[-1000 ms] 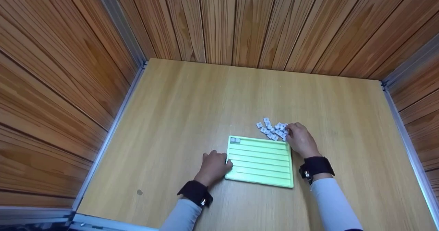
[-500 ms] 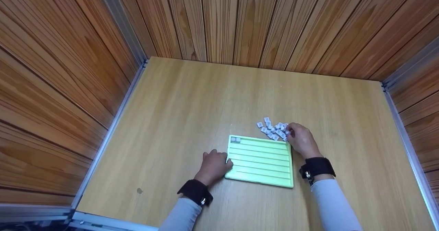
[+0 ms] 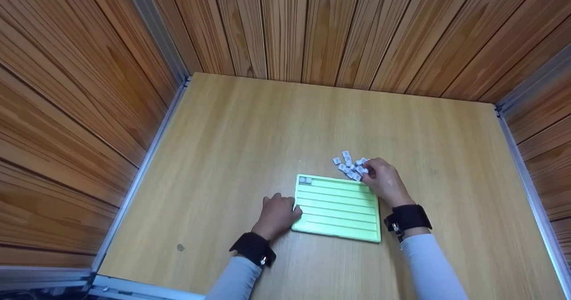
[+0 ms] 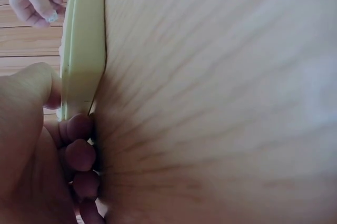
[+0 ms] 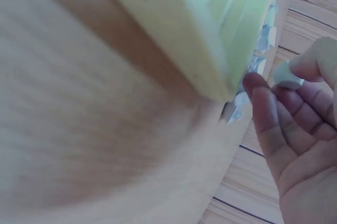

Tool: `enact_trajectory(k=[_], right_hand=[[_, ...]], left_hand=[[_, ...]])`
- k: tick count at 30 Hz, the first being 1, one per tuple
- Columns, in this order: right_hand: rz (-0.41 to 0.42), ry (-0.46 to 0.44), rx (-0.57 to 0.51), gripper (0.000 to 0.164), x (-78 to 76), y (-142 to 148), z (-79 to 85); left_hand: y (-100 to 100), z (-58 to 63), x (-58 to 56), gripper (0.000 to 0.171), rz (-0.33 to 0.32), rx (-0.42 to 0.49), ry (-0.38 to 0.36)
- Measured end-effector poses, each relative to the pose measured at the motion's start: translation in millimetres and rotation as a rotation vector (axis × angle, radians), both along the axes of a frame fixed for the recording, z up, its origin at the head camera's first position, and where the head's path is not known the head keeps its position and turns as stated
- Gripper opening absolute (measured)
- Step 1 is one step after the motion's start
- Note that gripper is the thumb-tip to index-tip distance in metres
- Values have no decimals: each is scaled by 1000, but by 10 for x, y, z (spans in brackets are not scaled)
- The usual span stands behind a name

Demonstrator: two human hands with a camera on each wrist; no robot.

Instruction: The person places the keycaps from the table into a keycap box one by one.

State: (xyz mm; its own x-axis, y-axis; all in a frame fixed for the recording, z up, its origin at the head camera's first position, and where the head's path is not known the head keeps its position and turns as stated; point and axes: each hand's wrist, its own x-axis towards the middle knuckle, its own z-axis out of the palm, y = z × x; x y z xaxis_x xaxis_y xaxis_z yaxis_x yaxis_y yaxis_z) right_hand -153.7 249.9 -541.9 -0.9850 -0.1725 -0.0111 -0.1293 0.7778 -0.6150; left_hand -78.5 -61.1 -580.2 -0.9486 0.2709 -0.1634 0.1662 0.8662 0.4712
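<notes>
A light green ridged tray (image 3: 337,208) lies on the table, with two small white tiles (image 3: 305,181) side by side in its top left row. My left hand (image 3: 275,216) holds the tray's left edge, thumb over the rim and fingertips low against its side (image 4: 84,34). Beyond the tray's far right corner sits a loose cluster of several white tiles (image 3: 350,168) with dark marks. Right beside them is my right hand (image 3: 388,182). Between its thumb and fingers it pinches one small white tile (image 5: 288,77), seen in the right wrist view; the mark on that tile is hidden.
The wooden table (image 3: 250,130) is bounded by plank walls (image 3: 285,28) at the back and sides, with metal rails (image 3: 147,166) along its edges. A small dark spot (image 3: 180,247) marks the table at the front left.
My right hand has shifted slightly left, over the right side of the tile cluster, and now pinches a tile clear of the others. My left hand stays on the tray's edge.
</notes>
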Motion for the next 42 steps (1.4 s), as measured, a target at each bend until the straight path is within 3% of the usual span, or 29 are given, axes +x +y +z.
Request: enact_trajectory(k=[5, 14, 25, 33, 42], right_hand=[[50, 55, -40, 22, 10, -82, 0], [114, 162, 16, 19, 27, -235, 21], [145, 160, -6, 21, 39, -379, -12], [242, 195, -34, 15, 47, -578, -39], [324, 221, 56, 18, 68, -857, -68]], left_hand=[[-6, 2, 5, 25, -5, 1, 3], [-12, 2, -2, 26, 2, 4, -15], [-9, -5, 1, 26, 2, 3, -12], [-7, 11, 5, 25, 6, 0, -17], [-3, 4, -5, 25, -1, -12, -14]])
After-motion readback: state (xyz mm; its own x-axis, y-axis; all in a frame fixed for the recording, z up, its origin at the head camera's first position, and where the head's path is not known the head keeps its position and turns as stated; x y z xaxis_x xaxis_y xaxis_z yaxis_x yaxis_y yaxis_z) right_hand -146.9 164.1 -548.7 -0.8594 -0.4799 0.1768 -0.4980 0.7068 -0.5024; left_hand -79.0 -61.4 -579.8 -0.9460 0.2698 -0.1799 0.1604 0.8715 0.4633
